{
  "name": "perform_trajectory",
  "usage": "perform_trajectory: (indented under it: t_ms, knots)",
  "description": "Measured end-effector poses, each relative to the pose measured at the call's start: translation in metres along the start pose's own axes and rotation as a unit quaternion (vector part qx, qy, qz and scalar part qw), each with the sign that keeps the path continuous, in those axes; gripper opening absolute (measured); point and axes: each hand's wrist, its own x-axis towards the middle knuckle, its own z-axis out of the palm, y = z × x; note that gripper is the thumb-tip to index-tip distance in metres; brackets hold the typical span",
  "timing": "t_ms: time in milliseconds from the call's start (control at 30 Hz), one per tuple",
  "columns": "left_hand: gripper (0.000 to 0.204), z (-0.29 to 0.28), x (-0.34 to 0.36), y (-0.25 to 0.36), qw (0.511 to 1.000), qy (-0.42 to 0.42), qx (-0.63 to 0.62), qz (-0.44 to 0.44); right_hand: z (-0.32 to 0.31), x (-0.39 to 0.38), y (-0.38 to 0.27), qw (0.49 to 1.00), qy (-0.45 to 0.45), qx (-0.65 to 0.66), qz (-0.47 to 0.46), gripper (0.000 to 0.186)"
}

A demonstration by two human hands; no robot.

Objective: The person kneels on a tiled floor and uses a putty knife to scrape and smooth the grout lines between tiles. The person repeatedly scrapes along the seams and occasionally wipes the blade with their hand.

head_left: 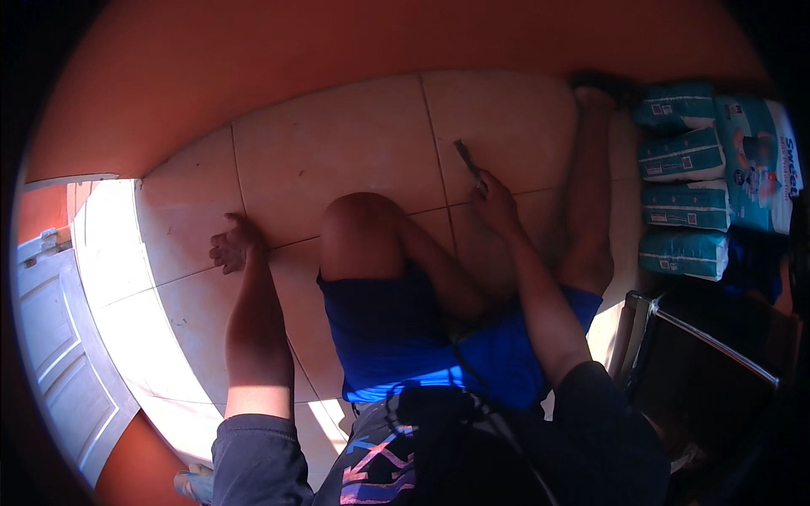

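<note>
My right hand (495, 202) is closed around a small brush (465, 158), whose dark tip points up and to the left over the tiled floor (337, 143). Whether the tip touches the tiles, I cannot tell. On the left, my left hand (238, 244) is over the tiles beyond my bent knee (363, 232). Its fingers are apart and hold nothing. A few small dark marks show on the tiles between the hands and the wall.
An orange-red wall (337, 42) borders the floor at the far side. Teal and white packages (683, 207) are stacked on the right, above a dark box-like object with a shiny edge (717, 346). A pale panelled door (72, 337) stands left, beside bright sunlight on the floor.
</note>
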Motion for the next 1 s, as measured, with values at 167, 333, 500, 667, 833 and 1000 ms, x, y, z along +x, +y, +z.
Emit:
perform_trajectory:
  t_ms: [167,333,500,667,833,1000]
  knots:
    - [0.075,0.000,-0.002,0.001,1.000,0.000,-0.006,0.001,0.001,-0.002,-0.001,1.000,0.012,-0.014,-0.002,0.052]
    - [0.074,0.000,0.001,-0.003,1.000,-0.004,0.002,0.007,-0.009,0.004,-0.009,0.998,0.059,0.020,0.019,0.056]
    - [0.072,0.003,0.000,0.000,1.000,0.014,0.012,0.004,-0.068,0.057,-0.026,0.992,0.014,-0.111,0.050,0.056]
    - [0.074,-0.003,-0.005,0.004,1.000,-0.010,0.006,0.001,-0.094,0.124,-0.019,0.977,0.029,-0.212,0.022,0.052]
    - [0.073,0.004,-0.002,0.000,1.000,0.003,0.004,0.005,-0.072,0.151,-0.052,0.972,0.043,-0.226,0.042,0.048]
    - [0.073,-0.004,0.000,-0.004,1.000,-0.009,-0.018,0.000,-0.018,0.123,-0.121,0.987,-0.038,-0.158,-0.003,0.043]
